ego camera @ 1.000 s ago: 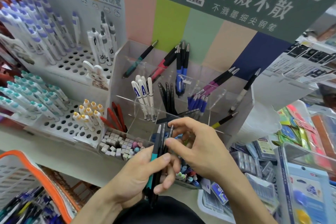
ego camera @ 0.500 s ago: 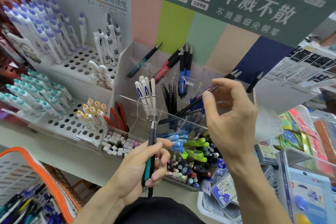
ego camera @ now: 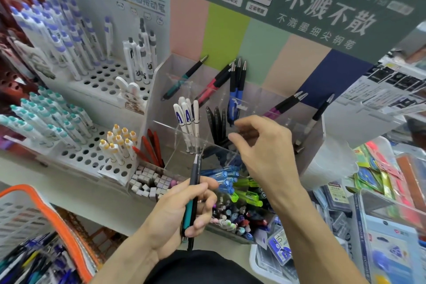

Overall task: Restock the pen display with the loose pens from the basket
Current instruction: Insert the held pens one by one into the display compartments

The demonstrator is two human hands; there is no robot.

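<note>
My left hand (ego camera: 182, 212) grips two pens (ego camera: 193, 193) upright, tips up, below the clear pen display (ego camera: 232, 136). My right hand (ego camera: 260, 145) hovers at a middle compartment, fingers loosely curled (holding something or not, I cannot tell). The basket (ego camera: 41, 221) with loose pens sits lower left.

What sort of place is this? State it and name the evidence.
Most likely a stationery shop's pen aisle. Tiered perforated racks hold rows of identical pens, a clear acrylic pen display stands under a printed product sign, and packaged stationery lies alongside.
</note>
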